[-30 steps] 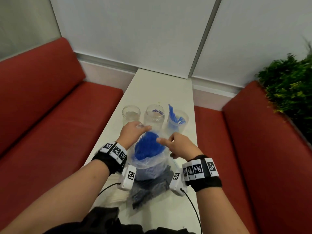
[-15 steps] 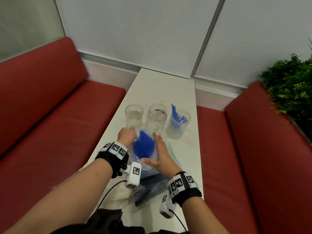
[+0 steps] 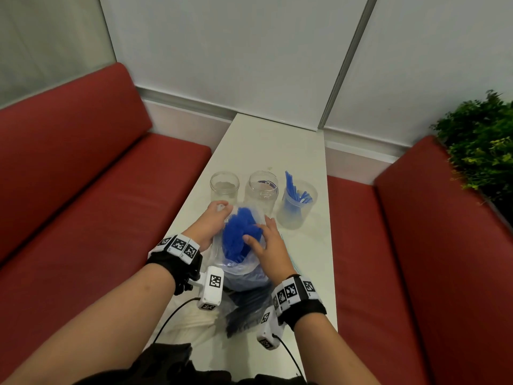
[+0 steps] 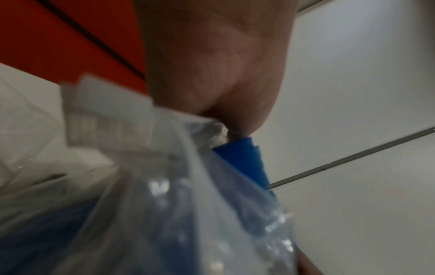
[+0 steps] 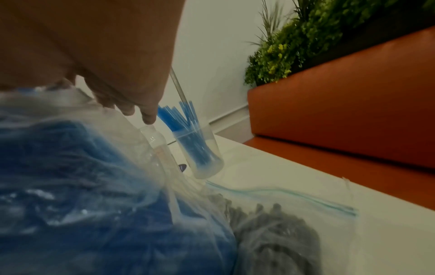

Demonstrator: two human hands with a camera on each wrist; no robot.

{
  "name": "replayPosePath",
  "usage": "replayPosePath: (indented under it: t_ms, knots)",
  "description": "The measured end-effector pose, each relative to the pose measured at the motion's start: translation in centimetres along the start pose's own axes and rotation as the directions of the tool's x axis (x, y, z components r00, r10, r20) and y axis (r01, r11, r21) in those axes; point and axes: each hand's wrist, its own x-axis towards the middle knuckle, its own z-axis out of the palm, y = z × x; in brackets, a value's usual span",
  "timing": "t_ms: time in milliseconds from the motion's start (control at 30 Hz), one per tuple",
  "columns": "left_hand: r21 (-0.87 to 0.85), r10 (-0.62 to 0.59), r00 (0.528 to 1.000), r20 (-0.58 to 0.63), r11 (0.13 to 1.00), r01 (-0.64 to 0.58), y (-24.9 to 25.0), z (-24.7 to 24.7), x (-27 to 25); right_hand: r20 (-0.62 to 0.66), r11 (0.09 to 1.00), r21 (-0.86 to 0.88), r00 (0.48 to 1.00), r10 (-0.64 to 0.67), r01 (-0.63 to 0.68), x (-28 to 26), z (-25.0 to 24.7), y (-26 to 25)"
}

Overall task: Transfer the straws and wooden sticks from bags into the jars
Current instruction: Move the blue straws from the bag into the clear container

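A clear plastic bag of blue straws (image 3: 241,237) stands open-end up on the white table (image 3: 272,145), in front of the jars. My left hand (image 3: 222,211) pinches the bag's left rim; the left wrist view shows its fingers (image 4: 212,104) curled on the plastic (image 4: 164,204) beside the straw tips (image 4: 242,160). My right hand (image 3: 261,236) wraps the bag's right side, thumb on the straws, fingertips (image 5: 148,116) on the plastic. Behind stand an empty left jar (image 3: 224,187), a middle jar (image 3: 263,191) and a cup of blue straws (image 3: 296,209).
A bag of dark straws (image 3: 244,309) lies under the blue bag, also in the right wrist view (image 5: 270,232). A whitish bag (image 3: 194,320) lies near the table's front left. An empty zip bag (image 5: 294,201) lies flat at right. Red benches (image 3: 97,204) flank the table; a plant (image 3: 483,145) stands at right.
My right hand has gone from pinching at the bag's top, to lying flat against its right side, to wrapping it with the thumb on the straws. The left hand stayed on the rim.
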Motion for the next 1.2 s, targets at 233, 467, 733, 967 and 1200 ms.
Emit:
replayPosePath:
  t_ms: [233,467,733,967,1200]
  knots:
    - [0.112,0.116,0.993,-0.019,0.987,-0.113,1.6,0.8,0.0,-0.080,0.990,-0.045,0.987,-0.138,0.135,0.5,-2.6,-3.6]
    - [0.116,0.111,0.994,-0.002,0.987,-0.110,1.2,1.9,0.1,-0.185,0.925,0.367,0.982,-0.035,0.102,-0.7,-2.5,-3.7]
    - [0.096,0.097,0.995,0.013,0.991,-0.098,1.5,2.2,0.3,-0.207,0.886,0.445,0.978,-0.040,0.130,0.7,-4.9,-5.3]
    - [0.128,0.085,0.996,0.027,0.988,-0.087,1.8,2.5,0.1,-0.169,0.902,0.425,0.986,-0.006,0.079,1.2,-6.1,-5.6]
    - [0.141,0.069,0.997,0.032,0.987,-0.073,2.4,2.3,0.7,-0.398,0.746,0.415,0.841,-0.366,0.521,6.1,-19.3,-15.8]
